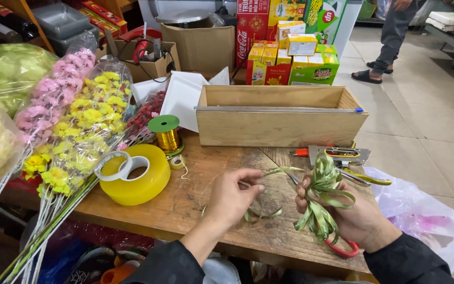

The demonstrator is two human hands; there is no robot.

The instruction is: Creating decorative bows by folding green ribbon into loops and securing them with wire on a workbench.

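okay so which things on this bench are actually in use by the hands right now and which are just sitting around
In use:
left hand pinching a ribbon strand
right hand holding the green ribbon bow
red-handled scissors, also in the right hand's grip

Lying about:
yellow tape roll
gold wire spool
wooden box
wrapped artificial flowers
stapler

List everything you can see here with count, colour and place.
ribbon bow: one, green, in right hand
scissors: one, red handles, under right hand
tape roll: one, yellow, table left
small tape roll: one, white, on the yellow roll
wire spool: one, gold with green cap, behind the tape
wooden box: one, tan, table back
fake flowers: several bunches, pink and yellow, left
stapler: one, metal, right
left hand: pinching ribbon strand
right hand: gripping bow
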